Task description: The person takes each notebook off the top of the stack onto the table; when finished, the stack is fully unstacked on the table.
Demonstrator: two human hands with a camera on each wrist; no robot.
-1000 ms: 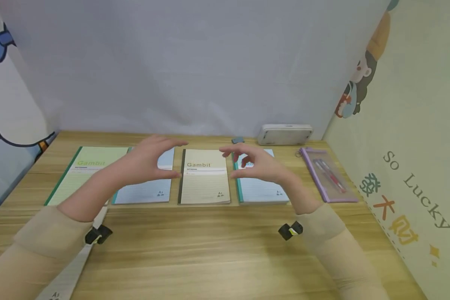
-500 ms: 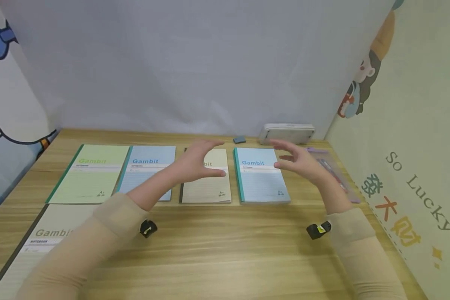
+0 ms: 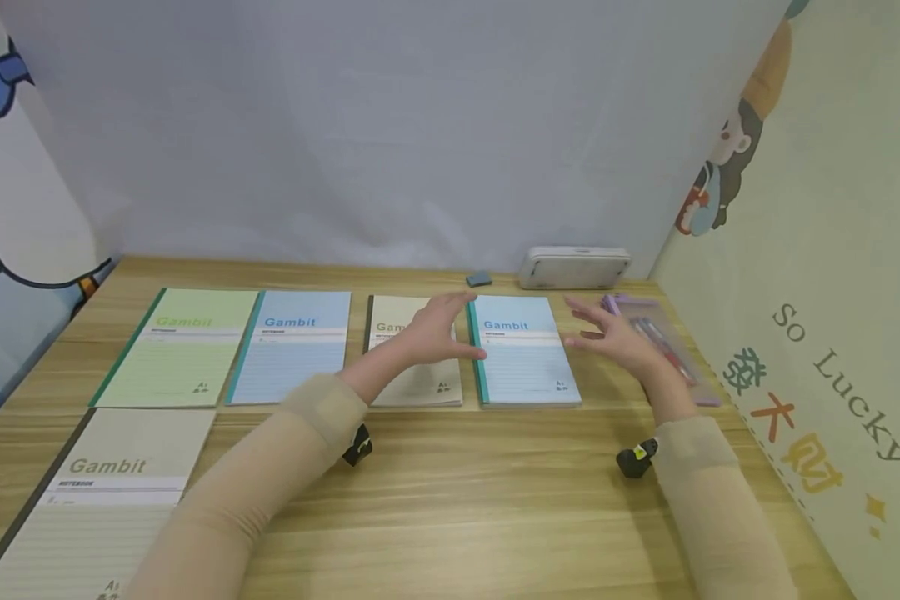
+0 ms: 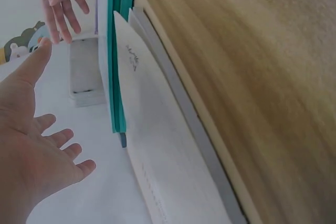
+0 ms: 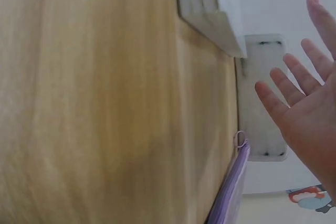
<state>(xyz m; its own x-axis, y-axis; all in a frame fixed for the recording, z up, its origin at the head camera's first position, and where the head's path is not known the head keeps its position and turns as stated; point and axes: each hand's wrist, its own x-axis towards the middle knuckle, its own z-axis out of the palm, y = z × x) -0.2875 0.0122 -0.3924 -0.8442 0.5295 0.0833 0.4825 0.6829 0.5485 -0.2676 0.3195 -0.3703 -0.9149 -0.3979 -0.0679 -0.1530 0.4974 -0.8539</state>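
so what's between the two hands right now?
The blue notebook with the teal spine lies flat on the table, between the left hand and the right hand. Neither visibly touches it. Clearest in the head view.

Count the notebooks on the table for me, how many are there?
5. In the back row: green, blue, beige partly under the left hand, and blue. Another beige lies at the front left. None seem hidden.

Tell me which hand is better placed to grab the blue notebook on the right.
Probably the left hand: its open fingers already reach the blue notebook at its teal spine edge. The right hand hovers open off its right edge, over the purple pouch.
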